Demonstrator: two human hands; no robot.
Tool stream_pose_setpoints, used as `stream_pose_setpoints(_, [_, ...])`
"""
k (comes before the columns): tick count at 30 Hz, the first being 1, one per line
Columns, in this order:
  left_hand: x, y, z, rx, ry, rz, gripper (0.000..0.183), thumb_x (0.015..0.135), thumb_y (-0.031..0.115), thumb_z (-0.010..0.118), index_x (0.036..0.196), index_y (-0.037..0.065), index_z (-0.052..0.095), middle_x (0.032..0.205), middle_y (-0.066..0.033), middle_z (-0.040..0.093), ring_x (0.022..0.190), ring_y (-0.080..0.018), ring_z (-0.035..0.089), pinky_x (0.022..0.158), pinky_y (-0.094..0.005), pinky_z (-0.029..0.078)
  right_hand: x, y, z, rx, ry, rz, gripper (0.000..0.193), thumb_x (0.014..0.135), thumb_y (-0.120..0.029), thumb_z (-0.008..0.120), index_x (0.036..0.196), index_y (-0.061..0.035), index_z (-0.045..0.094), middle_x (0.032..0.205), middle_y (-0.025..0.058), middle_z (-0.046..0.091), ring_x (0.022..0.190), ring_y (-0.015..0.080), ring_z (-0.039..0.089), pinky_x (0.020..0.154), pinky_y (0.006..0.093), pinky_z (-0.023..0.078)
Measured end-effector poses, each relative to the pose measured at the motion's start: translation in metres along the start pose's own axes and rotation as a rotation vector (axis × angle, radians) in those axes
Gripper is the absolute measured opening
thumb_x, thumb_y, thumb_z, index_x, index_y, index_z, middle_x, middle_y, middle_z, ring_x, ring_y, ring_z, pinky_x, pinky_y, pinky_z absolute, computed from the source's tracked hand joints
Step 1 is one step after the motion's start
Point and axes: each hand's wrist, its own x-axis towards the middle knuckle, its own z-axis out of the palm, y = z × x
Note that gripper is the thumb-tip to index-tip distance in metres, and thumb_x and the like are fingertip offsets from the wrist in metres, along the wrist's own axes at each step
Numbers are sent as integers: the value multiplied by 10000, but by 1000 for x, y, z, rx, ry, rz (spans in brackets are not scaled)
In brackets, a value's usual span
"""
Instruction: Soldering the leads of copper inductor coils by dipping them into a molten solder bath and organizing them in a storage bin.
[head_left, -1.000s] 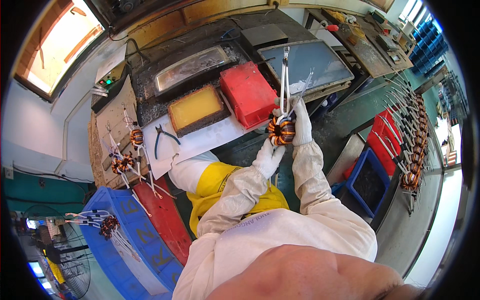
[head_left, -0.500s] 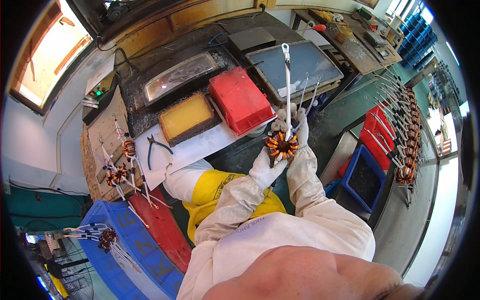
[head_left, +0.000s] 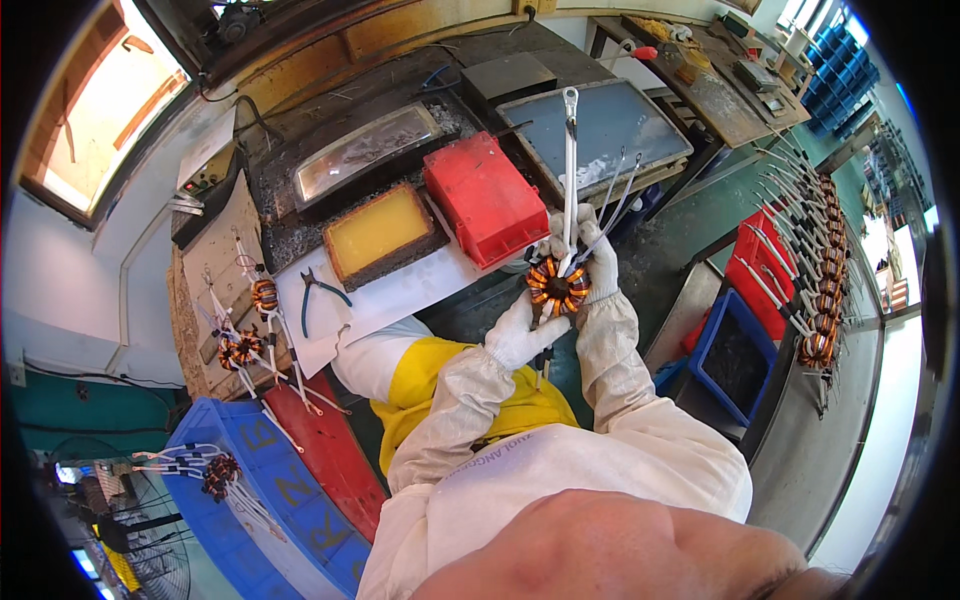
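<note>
I see both gloved hands closed on a copper-wound toroidal coil (head_left: 558,287), held in the air in front of the red plastic bin (head_left: 485,198). My left hand (head_left: 520,335) grips the coil from below; my right hand (head_left: 592,255) clamps its upper side, where the long lead wires (head_left: 570,160) rise past the fingers, one ending in a ring terminal. Left of the red bin sits a yellow tray (head_left: 378,230), and further left of that a pair of pliers (head_left: 318,297) lies on a white sheet on the desk (head_left: 400,300). Beyond the pliers, more coils (head_left: 240,348) rest on a board. To the right of the bin a row of finished coils (head_left: 815,300) hangs along a rack.
</note>
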Motion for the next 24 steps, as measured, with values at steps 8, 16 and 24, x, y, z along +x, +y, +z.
stream_pose_setpoints(8, [4, -33, 9, -43, -58, -50, 460, 852, 354, 598, 1164, 20, 545, 1007, -196, 646, 963, -351, 625, 839, -395, 473, 0, 5, 3, 24, 1, 45, 200, 833, -139, 615, 980, -110, 482, 880, 143, 601, 671, 227, 599, 731, 421, 527])
stream_pose_setpoints(16, [-12, -23, 12, -65, -25, 17, 368, 875, 228, 584, 1167, 8, 539, 1005, -138, 623, 911, -260, 619, 824, -338, 480, -9, 1, 15, 52, -158, 48, 295, 737, -164, 718, 857, -121, 452, 762, 137, 572, 629, 253, 598, 684, 432, 529])
stream_pose_setpoints(24, [-31, -70, 34, 347, 40, 432, 474, 912, 193, 571, 1352, 81, 436, 1316, -138, 488, 1229, -298, 465, 1057, -404, 353, -30, 14, 15, 29, -413, 255, 329, 685, -85, 771, 763, -87, 452, 704, 175, 609, 633, 306, 617, 629, 433, 474])
